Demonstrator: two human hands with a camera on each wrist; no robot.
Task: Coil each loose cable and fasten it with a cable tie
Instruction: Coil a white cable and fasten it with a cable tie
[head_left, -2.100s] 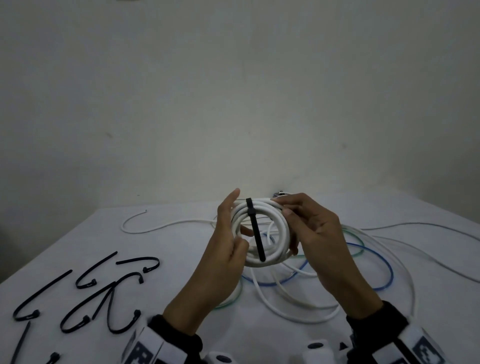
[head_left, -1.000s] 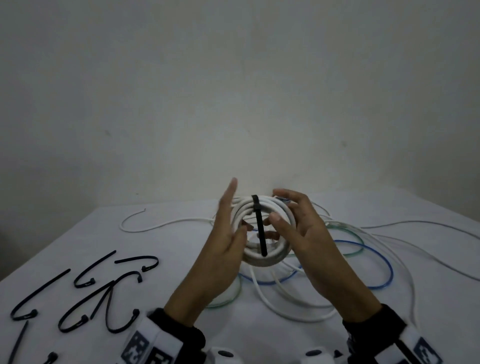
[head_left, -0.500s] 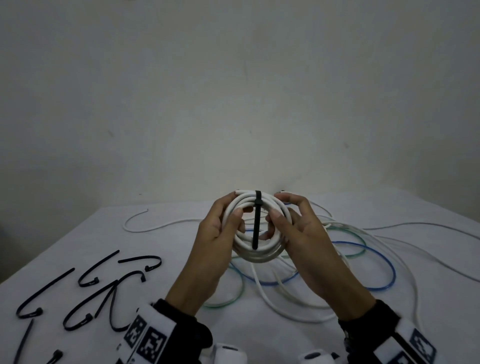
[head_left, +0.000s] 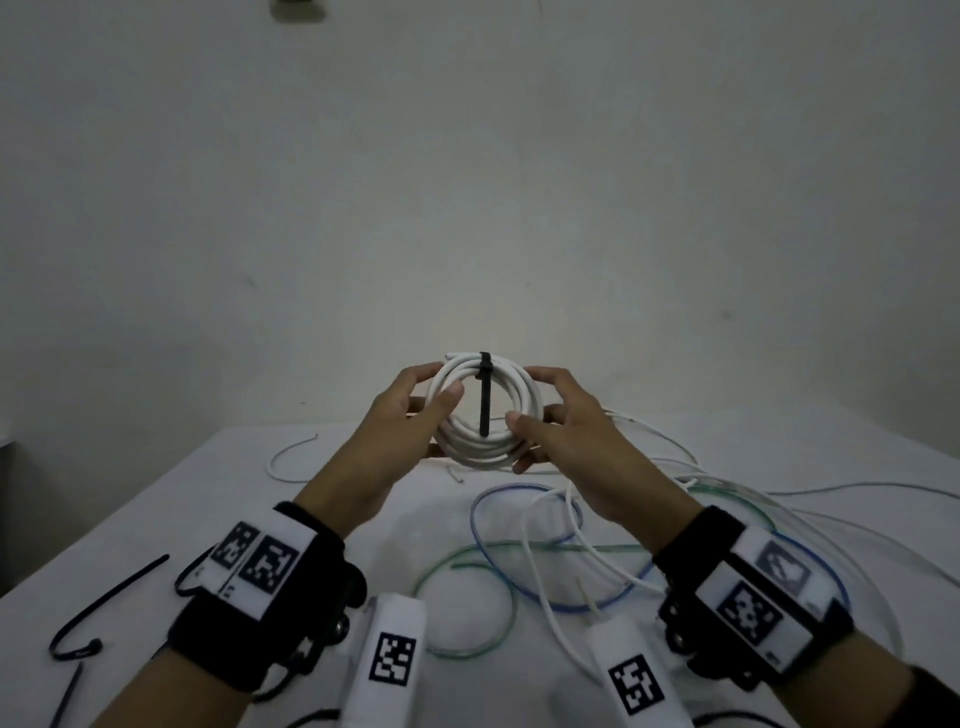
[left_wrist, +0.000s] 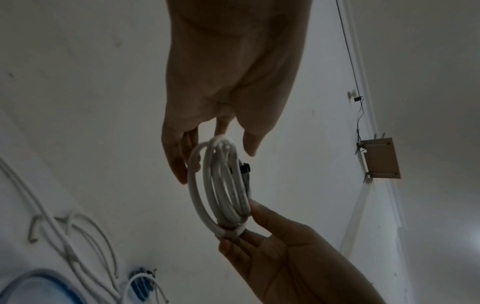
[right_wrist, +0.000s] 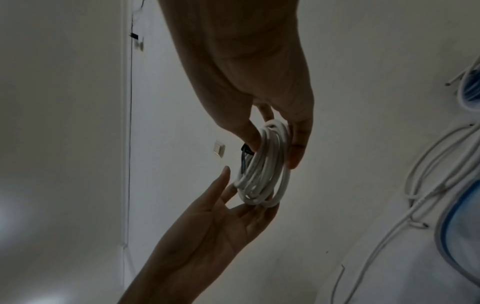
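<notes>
white table | loose cables | black cable ties

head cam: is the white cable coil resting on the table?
No. Both hands, left and right, hold the coiled white cable with its black cable tie up above the white table.

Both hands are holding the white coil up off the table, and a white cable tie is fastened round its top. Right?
Not quite: the cable tie is black, not white, as the head view shows. The rest holds: the left hand and right hand hold the white coil above the table, tie fastened at its top.
</notes>
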